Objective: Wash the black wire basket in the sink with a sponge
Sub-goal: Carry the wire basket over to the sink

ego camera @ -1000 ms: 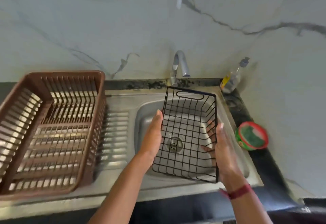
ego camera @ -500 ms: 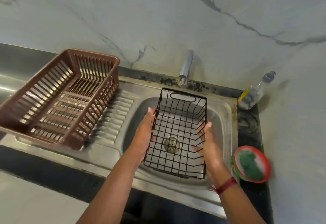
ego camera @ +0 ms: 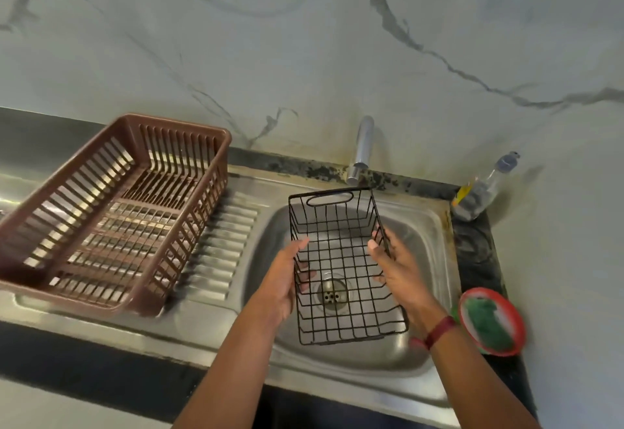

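Flanking basket: left hand, right hand (over sink)

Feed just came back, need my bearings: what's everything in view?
wire basket: one, black, held over the sink
sink: one, steel, centre
drain strainer: one, metal, sink floor
tap: one, chrome, behind sink
dish rack: one, brown, on left drainboard
bottle: one, clear, yellow label, back right corner
tub: one, red-rimmed, counter right of sink
scrub pad: one, green, in tub
wristband: one, red, right wrist
left hand: one, grips basket's left wall
right hand: one, grips basket's right wall
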Motion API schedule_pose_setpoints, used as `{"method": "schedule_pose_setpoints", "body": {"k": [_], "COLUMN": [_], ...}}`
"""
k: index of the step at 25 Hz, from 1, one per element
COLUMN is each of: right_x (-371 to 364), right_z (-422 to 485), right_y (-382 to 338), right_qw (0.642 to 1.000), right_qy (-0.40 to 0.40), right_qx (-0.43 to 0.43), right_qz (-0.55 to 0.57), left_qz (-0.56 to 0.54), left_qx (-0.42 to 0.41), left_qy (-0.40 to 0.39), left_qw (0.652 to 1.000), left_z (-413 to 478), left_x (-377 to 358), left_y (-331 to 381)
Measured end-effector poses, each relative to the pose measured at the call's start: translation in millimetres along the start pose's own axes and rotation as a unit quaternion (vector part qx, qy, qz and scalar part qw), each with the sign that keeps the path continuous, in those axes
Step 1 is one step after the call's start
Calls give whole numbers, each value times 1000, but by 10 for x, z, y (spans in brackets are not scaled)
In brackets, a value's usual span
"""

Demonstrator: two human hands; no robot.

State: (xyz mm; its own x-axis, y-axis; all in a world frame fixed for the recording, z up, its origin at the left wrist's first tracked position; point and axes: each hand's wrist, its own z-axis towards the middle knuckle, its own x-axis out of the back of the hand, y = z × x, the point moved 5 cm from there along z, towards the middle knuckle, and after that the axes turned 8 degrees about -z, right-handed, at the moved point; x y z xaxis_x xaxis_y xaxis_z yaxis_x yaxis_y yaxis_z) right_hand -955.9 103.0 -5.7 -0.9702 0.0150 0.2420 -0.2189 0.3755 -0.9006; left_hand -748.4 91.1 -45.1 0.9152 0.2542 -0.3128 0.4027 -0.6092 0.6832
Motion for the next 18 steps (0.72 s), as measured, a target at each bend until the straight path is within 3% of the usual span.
{"method": "schedule_pose_setpoints", "body": {"k": [5,9,15,18], "right_x": [-127,-235,-375,-388], "right_z": [174,432,1059,1280], "right_y": [310,640,1058,1176], "right_qw": [999,995,979,967], "right_qy": [19,9,-59,-96], "right_qx": [-32,-80,-116,-126], "right_qz": [9,-57,-157,-197], "left_qz": [49,68,-61,-116], "left_qx": [15,62,106,117], "left_qy": [9,32,15,77], "left_qw": [999,995,992,983], "left_z": [222,379,658,868], "left_x": [66,62,-31,49], "left_y": [-71,-331,-545,-774]}}
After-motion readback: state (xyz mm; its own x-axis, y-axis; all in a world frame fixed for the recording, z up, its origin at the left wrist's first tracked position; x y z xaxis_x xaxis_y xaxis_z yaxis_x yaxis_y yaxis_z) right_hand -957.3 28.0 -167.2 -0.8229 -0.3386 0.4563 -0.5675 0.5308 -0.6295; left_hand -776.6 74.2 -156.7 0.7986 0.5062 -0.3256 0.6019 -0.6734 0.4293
